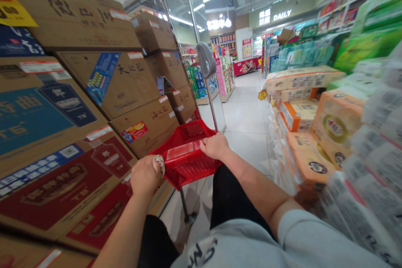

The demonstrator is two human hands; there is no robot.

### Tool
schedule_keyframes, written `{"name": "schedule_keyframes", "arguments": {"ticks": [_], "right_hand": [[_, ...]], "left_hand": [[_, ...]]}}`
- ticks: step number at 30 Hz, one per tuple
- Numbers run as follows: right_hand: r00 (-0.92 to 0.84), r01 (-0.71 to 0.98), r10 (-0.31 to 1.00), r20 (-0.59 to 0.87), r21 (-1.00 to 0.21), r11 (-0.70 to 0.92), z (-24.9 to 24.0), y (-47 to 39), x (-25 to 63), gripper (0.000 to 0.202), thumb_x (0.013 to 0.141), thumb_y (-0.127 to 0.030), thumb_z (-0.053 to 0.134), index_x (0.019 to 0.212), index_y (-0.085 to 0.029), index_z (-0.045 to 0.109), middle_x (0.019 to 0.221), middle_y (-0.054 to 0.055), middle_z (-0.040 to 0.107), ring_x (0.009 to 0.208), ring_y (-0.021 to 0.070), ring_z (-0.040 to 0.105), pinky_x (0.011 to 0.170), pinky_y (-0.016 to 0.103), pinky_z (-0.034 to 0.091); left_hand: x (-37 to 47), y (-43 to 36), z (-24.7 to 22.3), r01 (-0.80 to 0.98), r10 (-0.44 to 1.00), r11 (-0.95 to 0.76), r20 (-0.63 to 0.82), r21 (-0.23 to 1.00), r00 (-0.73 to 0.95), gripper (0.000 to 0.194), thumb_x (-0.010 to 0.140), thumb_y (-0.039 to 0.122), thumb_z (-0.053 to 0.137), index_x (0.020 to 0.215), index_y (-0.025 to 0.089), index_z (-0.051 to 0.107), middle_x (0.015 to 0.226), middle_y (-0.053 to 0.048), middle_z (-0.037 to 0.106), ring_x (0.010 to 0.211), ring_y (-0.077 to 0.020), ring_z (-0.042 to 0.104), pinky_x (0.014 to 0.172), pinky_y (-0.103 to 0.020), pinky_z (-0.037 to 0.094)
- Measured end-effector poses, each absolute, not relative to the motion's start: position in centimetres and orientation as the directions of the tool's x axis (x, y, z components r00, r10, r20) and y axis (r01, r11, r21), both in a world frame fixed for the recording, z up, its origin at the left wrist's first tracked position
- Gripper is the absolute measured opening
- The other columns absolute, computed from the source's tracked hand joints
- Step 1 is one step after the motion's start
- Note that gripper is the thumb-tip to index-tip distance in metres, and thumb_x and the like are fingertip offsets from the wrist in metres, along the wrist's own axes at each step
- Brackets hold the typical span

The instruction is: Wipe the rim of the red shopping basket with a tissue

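Observation:
A red plastic shopping cart (194,173) with a lattice basket is right in front of me. My right hand (216,146) is closed around the right end of its red handle (183,151). At the handle's left end, my left hand (146,174) is wrapped in a grip. A small crumpled whitish thing (160,163) shows by the left thumb, too small to make out. The hands hide both ends of the handle. One caster wheel (190,217) shows below the basket, whose inside is mostly hidden.
Stacked cardboard cartons (138,83) rise close on the left, beside a glass door (207,71) with a grey handle (206,59). Orange tissue packs (309,159) and white wrapped bundles (373,176) line the right. Between them, a tiled aisle (248,113) runs toward far shelves.

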State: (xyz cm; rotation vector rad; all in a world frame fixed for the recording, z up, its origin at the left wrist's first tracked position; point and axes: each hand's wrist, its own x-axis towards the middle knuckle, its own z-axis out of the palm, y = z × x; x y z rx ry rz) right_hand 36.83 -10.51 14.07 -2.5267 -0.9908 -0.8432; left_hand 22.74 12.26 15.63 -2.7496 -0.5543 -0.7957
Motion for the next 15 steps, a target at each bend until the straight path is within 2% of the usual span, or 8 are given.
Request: {"name": "schedule_keyframes", "arguments": {"ticks": [2, 3, 6, 8, 13, 15], "right_hand": [[0.587, 0.696, 0.519, 0.621, -0.059, -0.715, 14.0, -10.6, 36.9, 0.048, 0.093, -0.037, 0.029, 0.084, -0.018, 0.072, 0.077, 0.008, 0.072, 0.071, 0.0200, 0.065, 0.076, 0.034, 0.038], [0.585, 0.698, 0.520, 0.623, -0.060, -0.714, 14.0, -10.7, 37.0, 0.048, 0.093, -0.037, 0.029, 0.083, -0.017, 0.072, 0.077, 0.008, 0.072, 0.071, 0.0201, 0.065, 0.076, 0.034, 0.038], [0.586, 0.700, 0.518, 0.623, -0.068, -0.710, 14.1, -10.9, 37.1, 0.048, 0.093, -0.036, 0.029, 0.083, -0.017, 0.072, 0.077, 0.009, 0.072, 0.071, 0.0201, 0.065, 0.075, 0.034, 0.038], [0.593, 0.699, 0.515, 0.619, -0.077, -0.711, 14.1, -10.9, 37.1, 0.048, 0.093, -0.036, 0.029, 0.084, -0.016, 0.072, 0.077, 0.009, 0.071, 0.072, 0.0200, 0.065, 0.076, 0.033, 0.038], [0.589, 0.698, 0.516, 0.622, -0.070, -0.712, 14.2, -10.9, 37.0, 0.048, 0.093, -0.037, 0.030, 0.084, -0.016, 0.072, 0.077, 0.009, 0.072, 0.072, 0.0198, 0.065, 0.077, 0.034, 0.038], [0.588, 0.698, 0.518, 0.622, -0.066, -0.713, 14.1, -10.9, 37.0, 0.048, 0.093, -0.037, 0.029, 0.083, -0.017, 0.072, 0.077, 0.009, 0.072, 0.072, 0.0199, 0.065, 0.077, 0.034, 0.038]], "left_hand": [[22.4, 11.9, 14.8, 0.392, 0.222, -0.913, 0.669, -0.113, 0.710, 0.036, 0.086, 0.027, 0.025, 0.096, 0.014, 0.058, 0.095, -0.014, 0.063, 0.094, -0.0272, 0.057, 0.082, -0.036, 0.039], [22.3, 11.8, 14.6, 0.405, 0.239, -0.909, 0.677, -0.096, 0.696, 0.036, 0.086, 0.027, 0.026, 0.095, 0.015, 0.058, 0.092, -0.013, 0.063, 0.092, -0.0270, 0.057, 0.082, -0.036, 0.039], [22.7, 11.8, 15.1, 0.488, 0.380, -0.871, 0.564, -0.047, 0.733, 0.040, 0.089, 0.030, 0.022, 0.081, 0.017, 0.059, 0.078, -0.011, 0.063, 0.078, -0.0258, 0.059, 0.070, -0.034, 0.039], [23.0, 11.9, 15.2, 0.501, 0.397, -0.862, 0.515, -0.073, 0.759, 0.043, 0.090, 0.032, 0.021, 0.078, 0.018, 0.059, 0.076, -0.011, 0.062, 0.074, -0.0254, 0.059, 0.067, -0.033, 0.038], [22.6, 11.4, 13.5, 0.382, 0.157, -0.907, 0.700, -0.176, 0.697, 0.038, 0.086, 0.030, 0.030, 0.104, 0.013, 0.058, 0.101, -0.015, 0.061, 0.096, -0.0286, 0.054, 0.084, -0.038, 0.037], [22.6, 11.0, 13.7, 0.391, 0.159, -0.901, 0.697, -0.187, 0.699, 0.037, 0.085, 0.030, 0.032, 0.102, 0.012, 0.059, 0.100, -0.015, 0.061, 0.096, -0.0294, 0.054, 0.084, -0.039, 0.037]]}}
